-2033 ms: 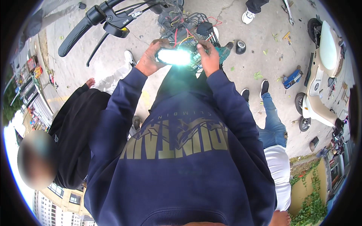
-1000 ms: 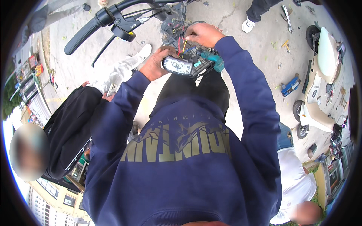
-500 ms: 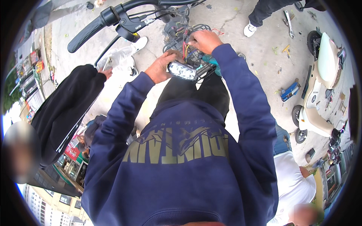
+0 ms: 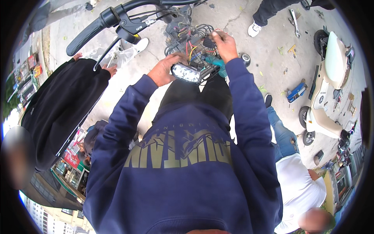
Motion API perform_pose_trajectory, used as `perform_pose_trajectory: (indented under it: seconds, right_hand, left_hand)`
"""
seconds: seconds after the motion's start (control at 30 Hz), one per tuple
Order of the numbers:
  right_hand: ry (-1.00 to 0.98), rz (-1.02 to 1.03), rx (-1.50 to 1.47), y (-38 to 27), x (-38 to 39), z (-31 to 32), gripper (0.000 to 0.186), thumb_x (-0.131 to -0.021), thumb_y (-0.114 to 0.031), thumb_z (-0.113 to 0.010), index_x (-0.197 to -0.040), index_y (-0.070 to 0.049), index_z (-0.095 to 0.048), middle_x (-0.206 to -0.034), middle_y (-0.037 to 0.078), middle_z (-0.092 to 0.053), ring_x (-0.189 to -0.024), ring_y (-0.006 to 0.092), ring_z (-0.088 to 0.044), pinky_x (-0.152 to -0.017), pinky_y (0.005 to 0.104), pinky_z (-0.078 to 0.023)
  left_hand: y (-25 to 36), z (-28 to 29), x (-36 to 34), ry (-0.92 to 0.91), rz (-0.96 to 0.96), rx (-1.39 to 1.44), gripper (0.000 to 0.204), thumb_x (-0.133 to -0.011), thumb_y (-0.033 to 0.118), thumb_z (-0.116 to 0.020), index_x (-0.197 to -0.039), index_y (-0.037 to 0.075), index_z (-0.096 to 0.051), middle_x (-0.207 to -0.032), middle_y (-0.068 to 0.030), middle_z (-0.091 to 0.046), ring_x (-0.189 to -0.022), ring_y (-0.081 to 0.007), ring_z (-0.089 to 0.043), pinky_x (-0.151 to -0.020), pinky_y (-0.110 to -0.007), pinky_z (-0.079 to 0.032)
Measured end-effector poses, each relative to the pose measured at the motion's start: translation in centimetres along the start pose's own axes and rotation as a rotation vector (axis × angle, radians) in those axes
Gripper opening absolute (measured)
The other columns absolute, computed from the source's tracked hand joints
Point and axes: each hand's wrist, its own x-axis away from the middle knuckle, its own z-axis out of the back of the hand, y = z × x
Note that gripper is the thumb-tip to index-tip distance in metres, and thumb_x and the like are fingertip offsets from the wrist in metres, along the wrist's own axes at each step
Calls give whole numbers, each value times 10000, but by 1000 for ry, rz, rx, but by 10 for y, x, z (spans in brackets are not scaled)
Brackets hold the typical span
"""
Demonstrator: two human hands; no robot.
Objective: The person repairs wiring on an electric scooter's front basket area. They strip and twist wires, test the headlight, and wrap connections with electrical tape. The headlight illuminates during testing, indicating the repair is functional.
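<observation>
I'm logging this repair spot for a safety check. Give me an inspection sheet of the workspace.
Surface: cracked concrete ground.
Job's things: headlight; handlebar.
Clutter: blue tool, wrench, scattered leaves.
Hands: left hand grips the headlight; right hand pinches the wires.
Cables: loose coloured wires at the bike's front.
Surroundings: cream scooter, bystanders either side.

The right hand (image 4: 224,43) has risen off the headlamp (image 4: 186,73) into the wires (image 4: 194,45); the lamp's glare is gone.
</observation>
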Motion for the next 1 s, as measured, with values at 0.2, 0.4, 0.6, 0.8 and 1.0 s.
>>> perform_pose_trajectory:
  seconds: [0.2, 0.4, 0.6, 0.8, 1.0]
  right_hand:
    - [-92, -498, -35, -6, 49, 0, 352, -911, -293, -710, -1070, 21, -705, -849, 23, -678, -733, 104, -594, -674, 275, -484]
    - [-163, -665, -315, -11, 54, -21, 257, -855, -312, -774, -937, -78, -708, -774, -34, -626, -673, 68, -548, -601, 219, -429]
    - [-31, -846, -426, 12, 68, -26, 160, -854, -250, -737, -931, -120, -685, -849, -24, -610, -760, 108, -536, -704, 289, -441]
    - [-40, -784, -543, 61, 88, -28, 449, -953, -354, -645, -1251, -20, -607, -1236, 88, -633, -961, 215, -589, -876, 371, -488]
    - [-168, -72, 18, 97, 109, -25, 456, -850, -59, -600, -1304, -22, -589, -1219, 114, -635, -1064, 241, -622, -904, 346, -508]
  left_hand:
    - [-1, 1, -2, -13, 14, 30, 523, -639, -75, -753, -1121, 85, -628, -1280, -89, -581, -1251, -292, -544, -1063, -367, -441]
    - [0, 5, -7, -55, -26, -49, 527, -659, -61, -796, -1135, 71, -612, -1311, -106, -565, -1264, -287, -549, -1056, -375, -452]
    - [-5, -3, 1, 36, -39, -49, 486, -689, -20, -802, -1137, 56, -629, -1273, -130, -598, -1251, -310, -561, -1039, -384, -464]
    - [-15, -2, -4, 94, -107, -80, 467, -697, 55, -780, -1143, 77, -645, -1243, -169, -592, -1197, -358, -572, -1022, -417, -465]
    - [-19, -1, -1, 96, -149, -41, 413, -732, 98, -780, -1125, 83, -653, -1199, -162, -617, -1148, -337, -600, -979, -422, -478]
